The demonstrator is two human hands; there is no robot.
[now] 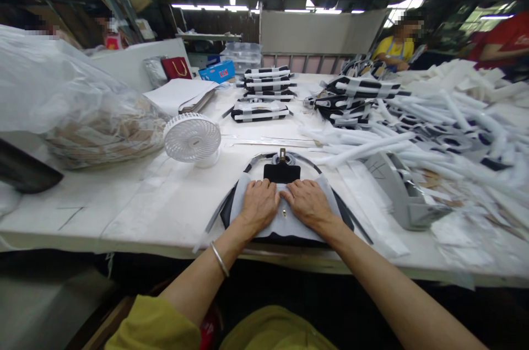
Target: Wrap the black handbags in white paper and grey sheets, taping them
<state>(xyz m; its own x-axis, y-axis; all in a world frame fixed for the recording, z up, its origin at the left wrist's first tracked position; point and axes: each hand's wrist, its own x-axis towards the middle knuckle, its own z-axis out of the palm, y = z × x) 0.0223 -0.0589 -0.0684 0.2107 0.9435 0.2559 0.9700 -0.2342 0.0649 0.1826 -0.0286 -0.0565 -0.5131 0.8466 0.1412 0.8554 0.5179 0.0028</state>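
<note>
A black handbag [270, 238] lies at the table's front edge with a light grey protective sheet [268, 231] spread over its front. A small metal clasp piece [284, 213] shows through the sheet. Beyond the sheet's upper edge, a black flap [281, 173] is folded back, with a gold-coloured clasp [282, 155] at its tip. My left hand [260, 204] and my right hand [309, 204] rest palm down on the sheet, thumbs close together. The fingers of both curl over its upper edge. A wrapped strap [252, 161] arches behind the flap.
A white fan [192, 138] stands to the left, near a large plastic bag [103, 129]. Wrapped black bags [260, 113] are stacked ahead. A grey tape dispenser [407, 195] and white foam strips [372, 146] lie right. A person in yellow [397, 49] sits beyond.
</note>
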